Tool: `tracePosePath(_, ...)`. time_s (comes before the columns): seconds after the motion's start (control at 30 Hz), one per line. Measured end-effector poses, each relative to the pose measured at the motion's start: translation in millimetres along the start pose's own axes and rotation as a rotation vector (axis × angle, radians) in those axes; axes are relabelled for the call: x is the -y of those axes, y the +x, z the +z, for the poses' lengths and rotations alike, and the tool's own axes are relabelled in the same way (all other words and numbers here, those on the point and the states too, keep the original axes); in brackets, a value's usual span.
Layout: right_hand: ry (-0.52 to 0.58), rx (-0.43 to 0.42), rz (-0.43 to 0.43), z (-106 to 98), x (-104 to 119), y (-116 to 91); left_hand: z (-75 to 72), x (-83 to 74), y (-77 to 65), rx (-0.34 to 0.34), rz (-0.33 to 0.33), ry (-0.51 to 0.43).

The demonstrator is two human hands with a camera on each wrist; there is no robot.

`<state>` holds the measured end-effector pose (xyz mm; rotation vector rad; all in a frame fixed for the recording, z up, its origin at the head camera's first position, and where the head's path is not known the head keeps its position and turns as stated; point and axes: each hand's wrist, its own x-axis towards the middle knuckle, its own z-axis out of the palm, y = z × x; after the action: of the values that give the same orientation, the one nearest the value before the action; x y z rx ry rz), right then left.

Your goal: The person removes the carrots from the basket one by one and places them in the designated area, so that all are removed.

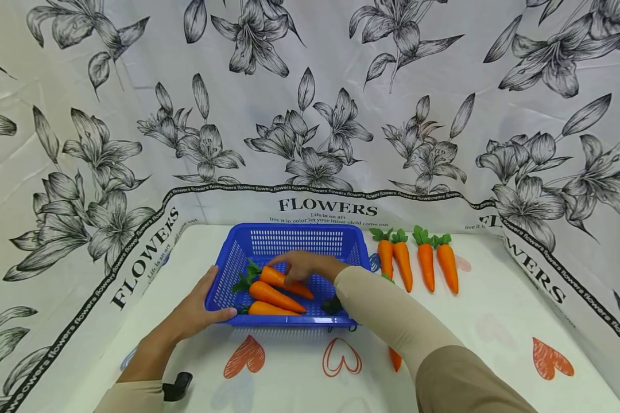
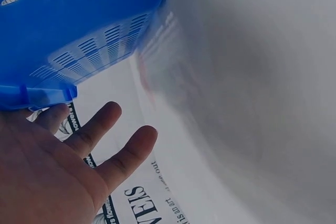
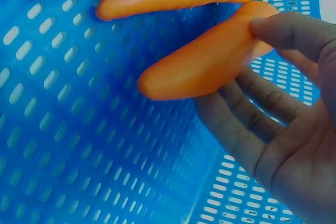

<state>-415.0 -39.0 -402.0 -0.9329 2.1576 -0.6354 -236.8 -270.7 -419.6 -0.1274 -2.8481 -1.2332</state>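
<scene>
A blue perforated plastic basket [image 1: 289, 321] stands on the table. My right hand [image 1: 301, 266] reaches into it and pinches an orange toy carrot [image 3: 205, 61] between thumb and fingers. Two more carrots [image 1: 275, 296] [image 1: 271, 310] lie beside it inside the basket, their green tops toward the left. My left hand [image 1: 198, 310] touches the basket's front left corner, thumb along the rim. Its fingers [image 2: 126, 161] are straight and spread outside the basket wall in the left wrist view. A small dark thing [image 1: 332, 305] sits at the basket's right side, partly behind my right sleeve.
Several carrots [image 1: 426, 267] lie in a row on the table right of the basket. Another carrot [image 1: 395, 359] shows partly from beneath my right forearm. The white tablecloth [image 1: 289, 390] has printed hearts, and a flower-printed curtain [image 1: 320, 115] hangs behind.
</scene>
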Motion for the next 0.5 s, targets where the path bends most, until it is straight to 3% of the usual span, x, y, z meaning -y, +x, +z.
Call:
tracePosePath(0.17,0.053,-0.029,0.002,-2.1,-0.5,-2.9,1.1,-1.5,0.3,-0.001,0.008,-0.001)
tracePosePath(0.37,0.053,-0.083,-0.055,-8.2,4.8,-11.2,1.2,-1.6,-0.7,0.001,-0.006,0.011)
tracePosePath(0.5,0.12,-0.132,-0.093,-15.2,9.9,-19.0,1.0,-1.6,-0.9,0.0,-0.013,0.019)
